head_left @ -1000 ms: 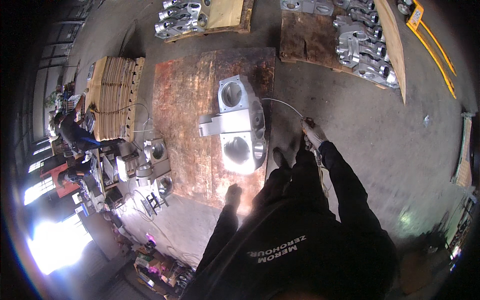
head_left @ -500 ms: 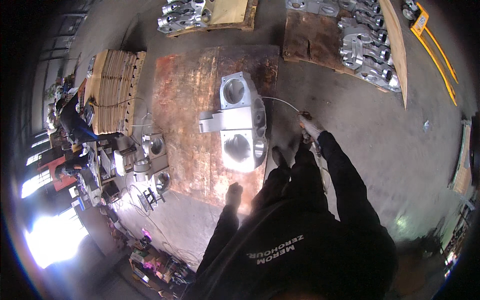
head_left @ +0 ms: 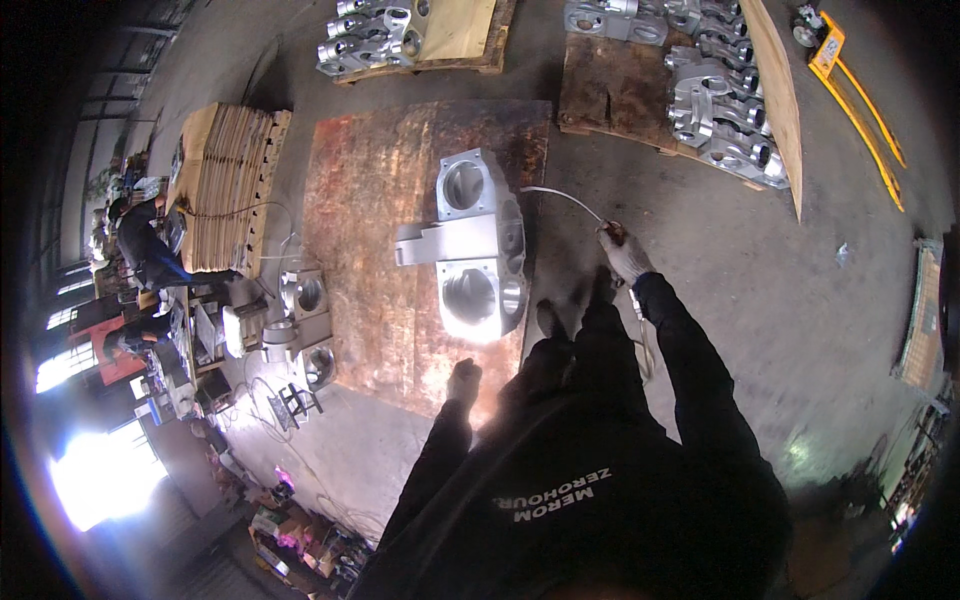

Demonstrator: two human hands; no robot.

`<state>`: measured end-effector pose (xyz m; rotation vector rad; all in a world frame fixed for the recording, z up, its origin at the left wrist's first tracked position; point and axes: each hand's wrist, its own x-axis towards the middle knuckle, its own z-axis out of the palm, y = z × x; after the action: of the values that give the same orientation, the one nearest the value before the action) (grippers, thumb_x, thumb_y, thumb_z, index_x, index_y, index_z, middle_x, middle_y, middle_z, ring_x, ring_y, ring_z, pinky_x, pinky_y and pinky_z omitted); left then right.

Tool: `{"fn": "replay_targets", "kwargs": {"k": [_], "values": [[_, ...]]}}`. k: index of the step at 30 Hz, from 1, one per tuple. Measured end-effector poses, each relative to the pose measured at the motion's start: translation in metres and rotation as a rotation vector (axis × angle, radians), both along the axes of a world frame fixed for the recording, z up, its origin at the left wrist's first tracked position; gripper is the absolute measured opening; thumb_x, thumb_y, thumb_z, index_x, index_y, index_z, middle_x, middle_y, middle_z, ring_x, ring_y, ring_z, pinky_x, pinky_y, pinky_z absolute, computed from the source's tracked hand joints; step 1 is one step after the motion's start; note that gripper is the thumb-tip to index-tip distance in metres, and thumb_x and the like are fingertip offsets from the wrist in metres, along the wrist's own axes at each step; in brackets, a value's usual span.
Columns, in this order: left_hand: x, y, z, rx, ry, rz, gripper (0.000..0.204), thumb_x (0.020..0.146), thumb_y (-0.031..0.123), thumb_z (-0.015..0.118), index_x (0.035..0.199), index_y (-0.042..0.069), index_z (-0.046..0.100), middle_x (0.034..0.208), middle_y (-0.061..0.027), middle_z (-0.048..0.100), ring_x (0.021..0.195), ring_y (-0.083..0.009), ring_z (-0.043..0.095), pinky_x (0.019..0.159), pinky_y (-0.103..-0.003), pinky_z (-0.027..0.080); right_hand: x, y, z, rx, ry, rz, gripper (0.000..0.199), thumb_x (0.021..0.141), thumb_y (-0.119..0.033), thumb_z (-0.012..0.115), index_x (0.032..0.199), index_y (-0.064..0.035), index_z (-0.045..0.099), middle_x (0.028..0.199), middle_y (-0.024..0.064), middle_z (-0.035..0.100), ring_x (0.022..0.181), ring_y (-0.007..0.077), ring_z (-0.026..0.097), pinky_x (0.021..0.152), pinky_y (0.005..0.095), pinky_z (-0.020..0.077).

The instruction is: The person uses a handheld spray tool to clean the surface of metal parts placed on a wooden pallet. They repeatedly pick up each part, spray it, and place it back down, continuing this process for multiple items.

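A large silver metal casting (head_left: 468,240) with two big round bores lies on a worn, rust-stained tabletop (head_left: 370,180) before me. My right hand (head_left: 626,256), off the table's right side, is closed around an air blow gun with a long, thin bent nozzle (head_left: 568,196). The nozzle's tip points at the casting's right side; whether it touches cannot be made out. From below that hand hangs a pale hose (head_left: 646,350). Near the table's front edge, my left hand (head_left: 464,382) is curled into a fist, apart from the casting, with nothing visible in it.
Similar castings (head_left: 310,295) stand left of the table. Pallets with more castings (head_left: 715,110) lie at the far side. A stack of brown sheets (head_left: 235,185) stands at left, beside a person in dark clothes (head_left: 145,240). A yellow pallet jack (head_left: 860,110) is far right.
My right hand with the blow gun has shifted slightly away from the casting. My left fist stays near the table edge. The view has moved a little, and the person at left has straightened somewhat.
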<state>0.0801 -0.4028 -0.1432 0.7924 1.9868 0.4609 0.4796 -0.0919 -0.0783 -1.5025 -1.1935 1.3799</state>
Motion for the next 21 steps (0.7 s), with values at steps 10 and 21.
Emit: {"fn": "replay_targets", "kwargs": {"k": [10, 21], "values": [[0.009, 0.003, 0.003, 0.081, 0.051, -0.086, 0.039, 0.088, 0.013, 0.063, 0.122, -0.004, 0.054, 0.095, -0.0113, 0.066, 0.085, -0.0191, 0.062, 0.08, -0.031, 0.05, 0.002, -0.024, 0.006, -0.152, -0.085, 0.118, 0.035, 0.098, -0.045, 0.051, 0.1, -0.0108, 0.058, 0.065, -0.0027, 0.052, 0.048, 0.0078, 0.046, 0.043, 0.0276, 0.0365], [0.011, -0.028, 0.007, -0.049, -0.043, 0.087, 0.046, 0.085, 0.029, 0.068, 0.12, 0.001, 0.059, 0.108, -0.0119, 0.068, 0.101, -0.0187, 0.062, 0.089, -0.032, 0.049, -0.022, -0.022, -0.038, -0.359, 0.003, 0.065, 0.045, 0.095, -0.055, 0.05, 0.079, -0.0133, 0.051, 0.053, -0.0011, 0.046, 0.04, 0.011, 0.044, 0.038, 0.0302, 0.0344]]}}
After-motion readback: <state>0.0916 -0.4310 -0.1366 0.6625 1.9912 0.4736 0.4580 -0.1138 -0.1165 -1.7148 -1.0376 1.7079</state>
